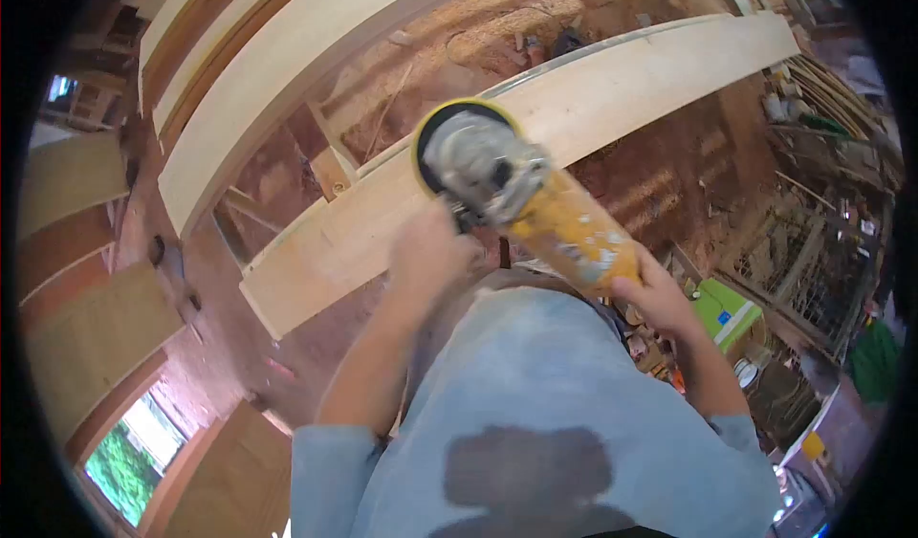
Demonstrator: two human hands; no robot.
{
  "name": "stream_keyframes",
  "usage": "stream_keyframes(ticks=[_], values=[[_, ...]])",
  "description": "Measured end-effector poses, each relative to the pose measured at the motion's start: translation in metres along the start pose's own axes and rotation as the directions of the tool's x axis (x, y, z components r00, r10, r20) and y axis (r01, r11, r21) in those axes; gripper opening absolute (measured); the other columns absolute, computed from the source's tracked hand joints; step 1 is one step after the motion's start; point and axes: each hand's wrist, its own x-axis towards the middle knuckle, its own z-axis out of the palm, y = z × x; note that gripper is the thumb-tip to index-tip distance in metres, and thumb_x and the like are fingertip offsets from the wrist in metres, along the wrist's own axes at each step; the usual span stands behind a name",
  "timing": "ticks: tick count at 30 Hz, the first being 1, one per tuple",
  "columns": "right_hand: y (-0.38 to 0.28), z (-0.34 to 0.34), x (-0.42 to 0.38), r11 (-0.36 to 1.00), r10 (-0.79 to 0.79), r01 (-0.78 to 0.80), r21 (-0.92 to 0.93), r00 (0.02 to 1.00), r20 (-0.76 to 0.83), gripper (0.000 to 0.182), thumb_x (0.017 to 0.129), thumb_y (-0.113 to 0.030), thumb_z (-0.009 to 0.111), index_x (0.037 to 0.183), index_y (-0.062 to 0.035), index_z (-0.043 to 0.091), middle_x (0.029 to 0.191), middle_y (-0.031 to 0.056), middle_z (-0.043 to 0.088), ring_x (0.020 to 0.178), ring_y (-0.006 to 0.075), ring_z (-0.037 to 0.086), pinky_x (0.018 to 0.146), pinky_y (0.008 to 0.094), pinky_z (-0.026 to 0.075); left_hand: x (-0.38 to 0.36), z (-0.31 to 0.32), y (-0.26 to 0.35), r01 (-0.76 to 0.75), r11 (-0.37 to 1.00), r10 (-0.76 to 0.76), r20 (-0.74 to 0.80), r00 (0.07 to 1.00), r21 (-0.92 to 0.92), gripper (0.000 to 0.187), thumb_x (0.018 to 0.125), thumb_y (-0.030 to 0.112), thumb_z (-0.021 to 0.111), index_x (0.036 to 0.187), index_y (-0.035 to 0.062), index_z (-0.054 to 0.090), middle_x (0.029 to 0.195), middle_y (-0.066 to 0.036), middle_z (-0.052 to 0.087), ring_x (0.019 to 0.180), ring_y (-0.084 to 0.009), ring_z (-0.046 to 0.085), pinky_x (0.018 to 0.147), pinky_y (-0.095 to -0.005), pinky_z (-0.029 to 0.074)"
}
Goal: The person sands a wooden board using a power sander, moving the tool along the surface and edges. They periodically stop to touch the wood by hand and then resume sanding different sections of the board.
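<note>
Tool: yellow angle grinder [535, 208], dusty cylindrical body, round disc on pale smooth plank [612, 88] mid-length, near edge | Left hand [430, 251]: fist closed at grinder's head | Right hand [660, 294]: wrapped round grinder's rear barrel

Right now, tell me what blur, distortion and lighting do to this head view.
Head view: fisheye bends the long plank into an arc and blackens the corners; the yellow sander and left hand are motion-smeared; the right hand is sharper; daylight through the window blows out, no harsh shadows.
</note>
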Motion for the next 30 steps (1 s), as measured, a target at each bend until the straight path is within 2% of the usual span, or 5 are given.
stream_keyframes(ticks=[3,11,19,23,30], values=[[0.02,-0.046,-0.012,0.966,0.04,-0.023,0.259,0.997,-0.061,0.083,0.094,-0.046,0.073,0.151,0.004,0.041,0.143,0.0138,0.056,0.133,0.0225,0.053,0.112,0.0397,0.043,0.03,0.011,0.063,-0.095,0.995,0.094,0.097,0.991,0.013,0.03,0.082,0.024,0.074,0.097,-0.0018,0.071,0.096,-0.026,0.072,0.095,-0.0444,0.07,0.083,-0.0548,0.055],[0.038,-0.13,-0.012,0.966,0.012,0.0,0.257,0.999,-0.045,0.082,0.097,-0.051,0.069,0.152,0.0039,0.041,0.146,0.0137,0.054,0.136,0.0245,0.05,0.116,0.0393,0.036,0.073,0.036,0.143,-0.182,0.982,0.187,0.117,0.975,-0.048,0.022,0.08,0.014,0.068,0.097,-0.0002,0.073,0.101,-0.024,0.074,0.098,-0.0419,0.072,0.087,-0.052,0.057],[-0.03,-0.055,0.022,1.0,-0.01,0.009,0.008,0.987,0.161,0.076,0.096,-0.036,0.071,0.153,0.0019,0.038,0.143,0.0127,0.056,0.133,0.0215,0.052,0.113,0.0373,0.041,0.0,0.012,0.036,0.232,0.963,-0.232,0.016,0.973,-0.137,0.034,0.081,0.022,0.071,0.109,0.0023,0.069,0.103,-0.024,0.073,0.1,-0.0433,0.07,0.087,-0.0531,0.054],[-0.074,-0.001,0.036,0.945,0.072,0.006,-0.327,0.971,0.226,0.081,0.093,-0.041,0.072,0.152,0.0022,0.037,0.136,0.0223,0.062,0.131,0.0304,0.059,0.111,0.0418,0.044,-0.032,-0.001,-0.032,0.38,0.914,-0.382,0.02,0.924,-0.144,0.04,0.081,0.025,0.072,0.115,0.0033,0.068,0.104,-0.026,0.073,0.102,-0.044,0.069,0.088,-0.0521,0.054],[-0.106,0.096,0.061,0.899,0.07,0.098,-0.428,0.931,0.36,0.088,0.093,-0.052,0.069,0.149,0.0063,0.036,0.128,0.035,0.062,0.123,0.0445,0.063,0.103,0.0462,0.05,-0.083,-0.037,-0.112,0.438,0.877,-0.469,-0.162,0.868,-0.196,0.031,0.082,0.02,0.068,0.108,0.0017,0.068,0.098,-0.027,0.072,0.1,-0.0459,0.069,0.086,-0.0524,0.053]])
